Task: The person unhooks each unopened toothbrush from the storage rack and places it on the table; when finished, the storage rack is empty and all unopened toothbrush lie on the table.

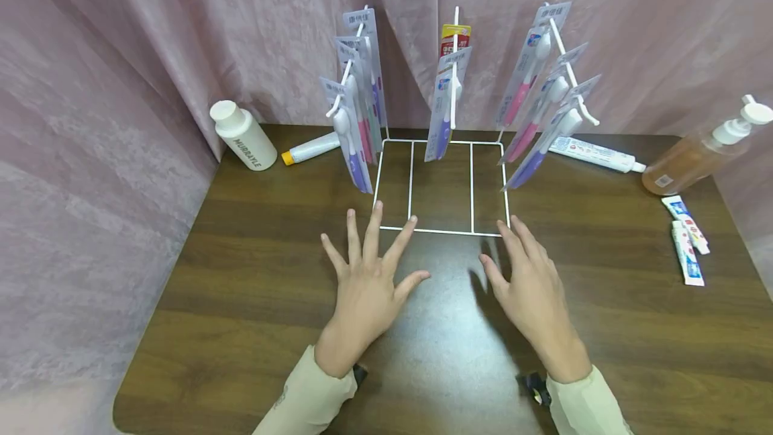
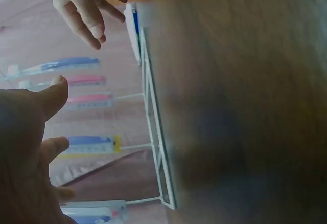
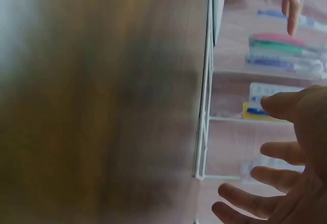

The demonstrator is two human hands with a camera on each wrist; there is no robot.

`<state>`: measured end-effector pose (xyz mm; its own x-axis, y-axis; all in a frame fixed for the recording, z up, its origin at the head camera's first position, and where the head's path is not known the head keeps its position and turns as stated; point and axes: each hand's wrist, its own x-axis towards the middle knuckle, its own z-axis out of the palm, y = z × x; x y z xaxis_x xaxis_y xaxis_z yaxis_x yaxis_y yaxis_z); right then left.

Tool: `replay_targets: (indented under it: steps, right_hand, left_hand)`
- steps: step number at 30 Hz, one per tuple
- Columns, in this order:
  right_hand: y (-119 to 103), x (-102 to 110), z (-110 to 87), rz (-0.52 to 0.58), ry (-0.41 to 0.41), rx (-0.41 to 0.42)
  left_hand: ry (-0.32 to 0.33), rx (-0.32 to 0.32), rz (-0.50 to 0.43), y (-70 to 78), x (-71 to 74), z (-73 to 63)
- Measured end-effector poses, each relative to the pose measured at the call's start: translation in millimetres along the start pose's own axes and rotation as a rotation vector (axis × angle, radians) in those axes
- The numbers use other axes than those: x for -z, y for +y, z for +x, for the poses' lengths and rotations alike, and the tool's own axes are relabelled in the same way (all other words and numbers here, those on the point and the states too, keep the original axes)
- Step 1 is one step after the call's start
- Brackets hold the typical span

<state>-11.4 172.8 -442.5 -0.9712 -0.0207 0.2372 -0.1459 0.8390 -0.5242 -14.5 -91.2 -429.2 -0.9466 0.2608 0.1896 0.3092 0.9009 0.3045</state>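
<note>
Here, we see the left hand (image 1: 366, 291), fingers spread wide, near the front of the white rack (image 1: 472, 186). The right hand (image 1: 535, 291) is near the rack's front right corner, fingers loosely apart. On the rack we see toothbrushes (image 1: 443, 113) hanging in packs.

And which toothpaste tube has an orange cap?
The left-hand tube, lying between the white bottle and the wire rack. Its cap is orange; the big tube right of the rack has a white one, and no other shows orange.
</note>
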Motion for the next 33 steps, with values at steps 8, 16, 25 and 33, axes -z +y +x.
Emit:
replay_targets:
  steps: [8,16,25,33]
  right_hand:
    - [20.9,7.5,32.0,0.043,-0.092,-0.158]
    - [44.5,38.3,58.6,0.234,0.020,-0.297]
    - [47.2,62.9,91.4,0.801,0.360,-0.098]
    - [45.7,66.3,112.4,1.074,0.367,0.086]
  left_hand:
    - [-0.114,0.075,-0.107,-10.4,-11.0,18.0]
    - [-0.208,0.149,-0.237,-31.0,-22.8,43.4]
    - [-0.274,0.197,-0.202,-51.0,-26.7,67.1]
    - [-0.299,0.215,-0.201,-62.8,-28.5,77.5]
